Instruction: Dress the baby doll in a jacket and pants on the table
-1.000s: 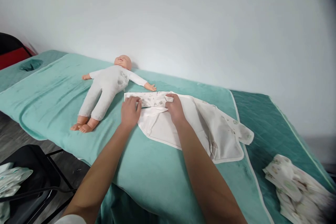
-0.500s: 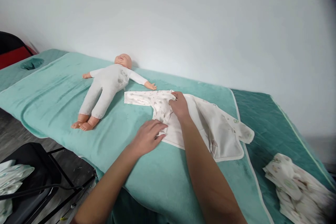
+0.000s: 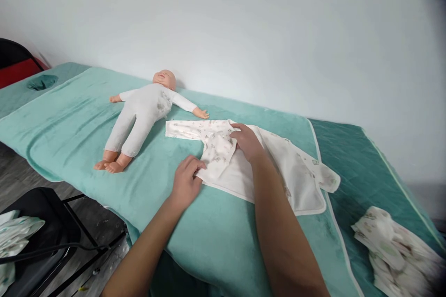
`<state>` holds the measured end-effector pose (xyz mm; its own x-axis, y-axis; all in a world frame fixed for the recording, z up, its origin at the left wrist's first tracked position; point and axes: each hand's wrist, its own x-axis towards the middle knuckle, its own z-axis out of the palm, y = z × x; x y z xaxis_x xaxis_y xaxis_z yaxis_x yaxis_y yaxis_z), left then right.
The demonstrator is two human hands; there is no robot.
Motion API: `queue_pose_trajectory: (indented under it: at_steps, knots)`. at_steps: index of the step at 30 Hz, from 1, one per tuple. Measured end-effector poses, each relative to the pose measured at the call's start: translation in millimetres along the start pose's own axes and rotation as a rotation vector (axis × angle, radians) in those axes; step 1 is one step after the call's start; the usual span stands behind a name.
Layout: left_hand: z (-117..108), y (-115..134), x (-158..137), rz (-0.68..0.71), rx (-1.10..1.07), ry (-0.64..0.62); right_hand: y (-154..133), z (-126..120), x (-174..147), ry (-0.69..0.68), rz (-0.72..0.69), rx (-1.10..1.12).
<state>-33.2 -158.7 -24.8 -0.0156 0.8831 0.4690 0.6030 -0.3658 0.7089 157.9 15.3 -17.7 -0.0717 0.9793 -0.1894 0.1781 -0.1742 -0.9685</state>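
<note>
Resting both hands on a small printed shirt, we have it spread under our fingers on the light green blanket that covers much of the bench. Our left hand lies at the shirt's lower corner, fingertips on the cloth and thumb just beside them; we cannot tell whether it pinches the fabric or only presses it. Our right hand is farther forward and to the right, apart from the left, its fingers bent over the edge of the printed front near the neck; the thumb is mostly hidden, so we cannot tell whether it grips. One sleeve lies straight, pointing left from the right hand and ahead of the left, its end near the arm of a doll. The doll lies face up in white, ahead and to the left of our left hand. To the right of our right hand the shirt's pale plain side spreads out, and the other sleeve crosses the blanket's edge. Nearer us, well right of that hand, sits a crumpled cloth pile. Left of our left hand stands a black chair bearing white-and-green folded items.
</note>
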Motion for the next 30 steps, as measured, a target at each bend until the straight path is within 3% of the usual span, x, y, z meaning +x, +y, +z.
queue_pose_trajectory:
  at_steps: [5, 7, 12, 14, 18, 24, 30]
  knots:
    - [-3, 3, 2, 0.030, 0.000, -0.061, -1, 12, -2, -0.059, -0.042, 0.228]
    - [-3, 2, 2, -0.024, -0.033, -0.028, -9, 18, -10, -0.101, -0.070, 0.348]
    - [-3, -2, 5, -0.438, -0.174, 0.336, -27, 40, -28, -0.278, -0.110, 0.611]
    - [-2, -2, 5, -0.514, -0.206, 0.400, -29, 48, -32, -0.336, -0.109, 0.647]
    - [0, -3, 5, -0.509, -0.242, 0.404, -27, 52, -32, -0.359, -0.085, 0.684]
    - [-2, -4, 6, -0.315, -0.100, 0.350, -21, 47, -27, -0.326, -0.121, 0.566]
    - [-7, 0, 7, -0.427, -0.232, 0.252, -17, 53, -26, -0.247, -0.215, 0.354]
